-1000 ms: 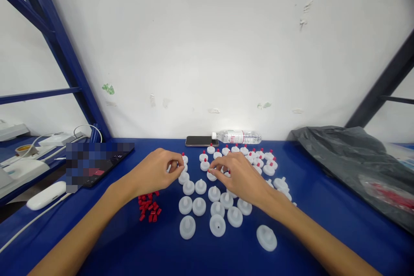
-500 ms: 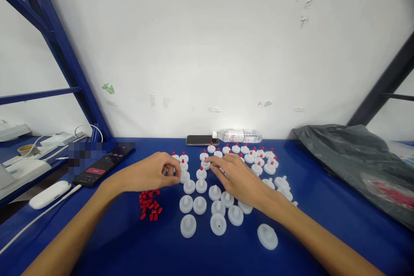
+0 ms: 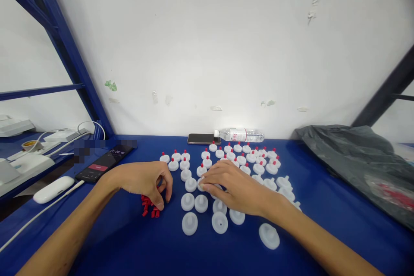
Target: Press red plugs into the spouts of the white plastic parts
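Observation:
My left hand (image 3: 150,183) hangs over a small pile of red tips (image 3: 145,202), thumb and forefinger curved apart; its thumb overlaps the pile's edge. My right hand (image 3: 231,187) has its fingertips around a white plastic nozzle lid (image 3: 199,185) in the middle of the group, partly covering it. Other bare white nozzle lids (image 3: 189,223) stand nearer to me, one of them with its hole showing (image 3: 220,222). Farther back stand several white lids with red tips on their nozzles (image 3: 184,163). Some lids are hidden behind my right hand.
A dark phone (image 3: 200,139) and a clear water bottle (image 3: 241,134) lie along the wall. On the left are a lit phone (image 3: 103,164), a white oval device (image 3: 54,189) and a cable. A grey plastic bag (image 3: 343,155) lies on the right.
My left hand has moved left and down from the lids to the red tips, its fingers opening. My right hand has shifted nearer, from a red-tipped lid to a bare one.

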`<state>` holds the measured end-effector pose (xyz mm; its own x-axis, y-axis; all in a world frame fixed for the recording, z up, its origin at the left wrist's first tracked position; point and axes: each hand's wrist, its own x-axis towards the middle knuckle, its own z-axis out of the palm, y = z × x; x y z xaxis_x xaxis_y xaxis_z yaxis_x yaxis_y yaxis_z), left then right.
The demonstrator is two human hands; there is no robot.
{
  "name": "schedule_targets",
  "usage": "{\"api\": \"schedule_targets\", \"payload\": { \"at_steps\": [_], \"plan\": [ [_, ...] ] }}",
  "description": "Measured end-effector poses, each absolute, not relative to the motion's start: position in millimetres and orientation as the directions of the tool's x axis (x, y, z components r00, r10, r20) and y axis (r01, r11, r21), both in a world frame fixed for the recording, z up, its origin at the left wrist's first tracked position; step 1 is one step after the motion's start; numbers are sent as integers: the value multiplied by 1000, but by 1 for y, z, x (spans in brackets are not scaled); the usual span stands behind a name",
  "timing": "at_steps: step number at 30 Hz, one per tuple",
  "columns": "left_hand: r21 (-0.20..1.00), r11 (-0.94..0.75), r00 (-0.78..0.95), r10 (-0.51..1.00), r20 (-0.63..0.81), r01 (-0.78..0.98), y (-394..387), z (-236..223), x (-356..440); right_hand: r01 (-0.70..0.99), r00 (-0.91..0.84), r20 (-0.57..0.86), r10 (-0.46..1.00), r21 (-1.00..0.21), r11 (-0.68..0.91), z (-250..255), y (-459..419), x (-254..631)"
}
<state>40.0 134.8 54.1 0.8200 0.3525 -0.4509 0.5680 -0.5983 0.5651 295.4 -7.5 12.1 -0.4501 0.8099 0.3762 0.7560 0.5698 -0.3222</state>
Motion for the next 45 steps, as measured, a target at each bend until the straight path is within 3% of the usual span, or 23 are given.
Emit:
{"api": "schedule_targets", "payload": {
  "at_steps": [17,27,31,39,45],
  "plan": [
    [511,-665,839,434,-329,545,130,55,49,765,-384,495,779,-302,569,13,-6,298],
    [498,-640,811,446,-379,585,137,52,41,760,-396,514,761,-282,585,10,-5,298],
    [554,-645,847,454,-276,526,134,54,46,760,-393,529,752,-273,590,8,-5,298],
    [750,-577,802,588,107,323,115,52,69,777,-382,505,774,-278,565,9,-6,297],
    [854,-488,767,613,190,178,104,39,83,785,-372,515,772,-269,558,10,-7,297]
  ]
}}
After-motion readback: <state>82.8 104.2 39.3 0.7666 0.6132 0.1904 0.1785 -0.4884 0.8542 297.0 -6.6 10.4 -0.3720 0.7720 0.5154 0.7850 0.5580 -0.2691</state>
